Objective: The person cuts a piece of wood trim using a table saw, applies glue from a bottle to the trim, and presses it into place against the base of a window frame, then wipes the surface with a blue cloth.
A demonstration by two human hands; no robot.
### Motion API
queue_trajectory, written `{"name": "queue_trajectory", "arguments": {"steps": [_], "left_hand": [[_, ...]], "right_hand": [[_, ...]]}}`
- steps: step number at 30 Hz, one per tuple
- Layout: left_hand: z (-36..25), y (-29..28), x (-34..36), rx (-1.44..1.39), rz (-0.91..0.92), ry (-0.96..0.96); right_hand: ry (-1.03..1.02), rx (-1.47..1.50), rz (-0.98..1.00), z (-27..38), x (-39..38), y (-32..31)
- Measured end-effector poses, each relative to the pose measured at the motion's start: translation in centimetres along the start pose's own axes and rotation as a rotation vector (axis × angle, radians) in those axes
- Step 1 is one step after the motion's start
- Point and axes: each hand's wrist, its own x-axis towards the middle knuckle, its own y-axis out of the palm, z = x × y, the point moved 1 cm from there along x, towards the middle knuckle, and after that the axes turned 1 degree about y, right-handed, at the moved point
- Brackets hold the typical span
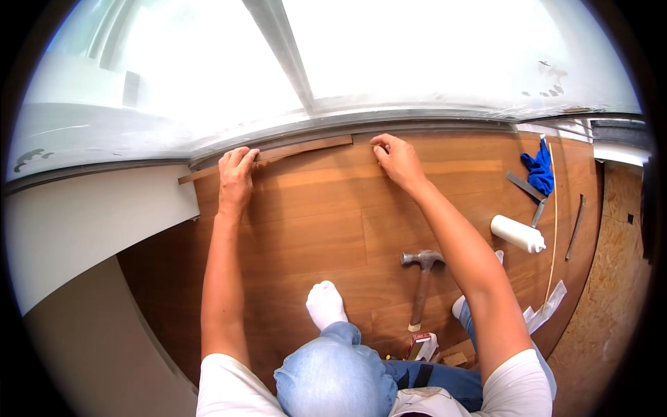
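Note:
My left hand (236,177) grips a long thin brown wooden strip (306,146) lying at a slight slant along the dark sill track (445,130) below the glazed door. The strip's left end reaches past my hand to the corner of a white panel. My right hand (396,160) is just beyond the strip's right end, near the track, thumb and index finger curled toward each other; whatever may be between them is too small to make out. Both hands are over the wood plank floor (313,215).
A hammer (422,278), white bottle (513,229), blue cloth (538,170), metal square (524,184), thin pale strip (554,243) and dark bar (575,226) lie at right. A white step or panel (97,229) borders the left, a chipboard surface (608,264) the far right. My socked foot (325,302) is below my hands.

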Motion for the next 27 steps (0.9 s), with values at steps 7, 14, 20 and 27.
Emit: {"name": "queue_trajectory", "arguments": {"steps": [7,14,20,27], "left_hand": [[0.8,0.8,0.0,-0.014,0.031,-0.009],[1.4,1.4,0.2,-0.056,0.022,-0.003],[0.9,2.2,-0.2,-0.013,-0.03,-0.031],[1.5,3.0,-0.9,-0.009,-0.065,-0.052]], "right_hand": [[-0.192,-0.19,0.029,2.3,1.9,1.3],[-0.223,-0.267,0.002,2.0,2.5,2.4],[-0.251,-0.296,-0.053,2.0,2.3,2.8],[-0.252,-0.324,-0.059,2.2,1.9,3.1]]}}
